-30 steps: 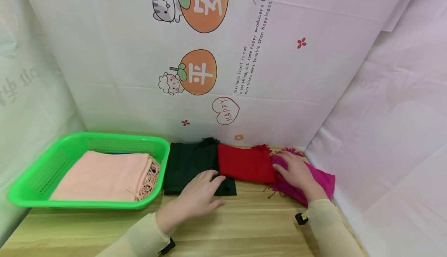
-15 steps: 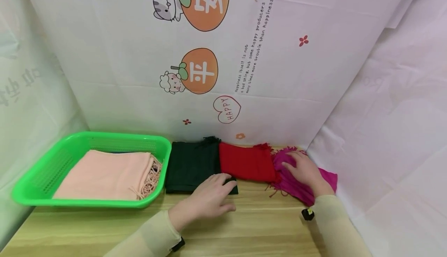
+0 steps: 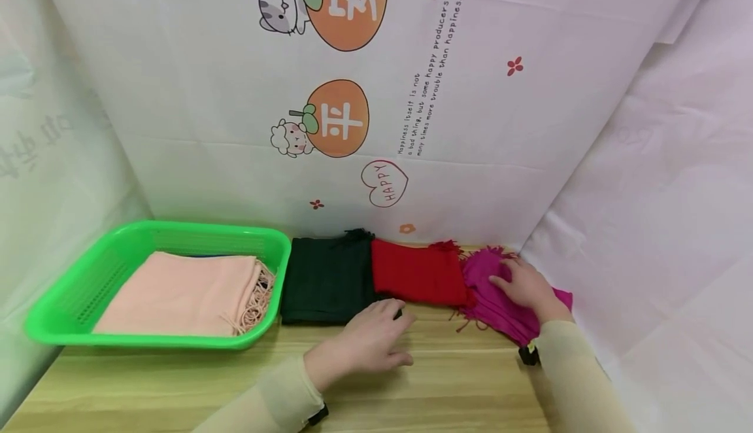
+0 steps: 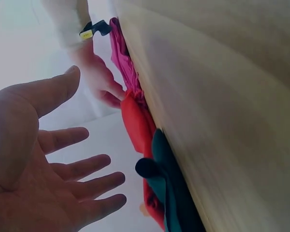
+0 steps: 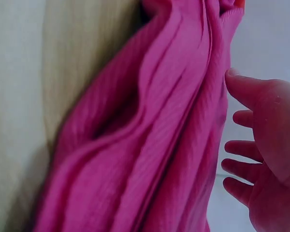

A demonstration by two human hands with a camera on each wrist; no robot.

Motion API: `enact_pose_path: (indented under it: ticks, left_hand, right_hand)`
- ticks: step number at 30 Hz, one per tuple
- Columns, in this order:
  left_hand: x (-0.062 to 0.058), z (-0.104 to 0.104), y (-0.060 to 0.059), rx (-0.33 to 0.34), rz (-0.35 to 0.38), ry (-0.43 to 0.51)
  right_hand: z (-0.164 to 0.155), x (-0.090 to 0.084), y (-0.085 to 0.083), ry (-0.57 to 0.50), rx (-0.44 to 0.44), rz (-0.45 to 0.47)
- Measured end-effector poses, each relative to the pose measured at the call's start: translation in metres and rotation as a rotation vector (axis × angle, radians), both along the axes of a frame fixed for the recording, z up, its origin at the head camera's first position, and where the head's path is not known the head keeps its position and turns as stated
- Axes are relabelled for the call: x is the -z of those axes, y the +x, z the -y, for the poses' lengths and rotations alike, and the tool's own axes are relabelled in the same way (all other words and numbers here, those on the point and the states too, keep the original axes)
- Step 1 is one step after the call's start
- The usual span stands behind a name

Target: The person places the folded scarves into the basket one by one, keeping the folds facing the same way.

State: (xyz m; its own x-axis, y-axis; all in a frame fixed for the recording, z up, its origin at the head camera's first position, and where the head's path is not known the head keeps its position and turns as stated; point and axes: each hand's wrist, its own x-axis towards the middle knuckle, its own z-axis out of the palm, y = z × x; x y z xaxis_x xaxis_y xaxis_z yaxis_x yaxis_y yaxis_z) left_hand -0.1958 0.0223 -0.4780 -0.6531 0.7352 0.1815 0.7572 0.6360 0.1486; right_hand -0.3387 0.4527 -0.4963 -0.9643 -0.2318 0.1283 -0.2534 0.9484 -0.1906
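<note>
While left grip [image 3: 365, 338] hovers, three cloths [image 3: 326, 279] [image 3: 418, 274] [image 3: 491, 299] line table [image 3: 459, 390].

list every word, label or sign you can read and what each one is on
"安": upper orange, which the frame cuts
"平": lower orange
"HAPPY": heart
"Happiness itself is not a bad thing, but some happy producers bring many times more trouble than happiness.": back sheet
Too faint to read: left sheet, right sheet
Too small to read, if anything: yellow tag
</note>
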Motion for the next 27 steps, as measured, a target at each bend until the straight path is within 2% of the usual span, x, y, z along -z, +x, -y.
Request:
enact_pose_path:
  ticks: [4, 10, 19, 27]
  left_hand:
    - [0.000, -0.008, 0.002, 0.018, 0.006, -0.010]
    - [0.000, -0.015, 0.004, 0.054, 0.037, -0.013]
    - [0.001, -0.024, 0.007, 0.049, 0.115, -0.020]
    - [0.001, -0.024, 0.007, 0.041, 0.125, -0.021]
  right_hand:
    - [-0.007, 0.002, -0.005, 0.001, 0.021, 0.029]
    - [-0.011, 0.001, -0.005, -0.006, 0.042, 0.057]
    - [-0.017, 0.006, -0.009, -0.011, 0.073, 0.119]
    - [-0.019, 0.009, -0.011, -0.014, 0.080, 0.134]
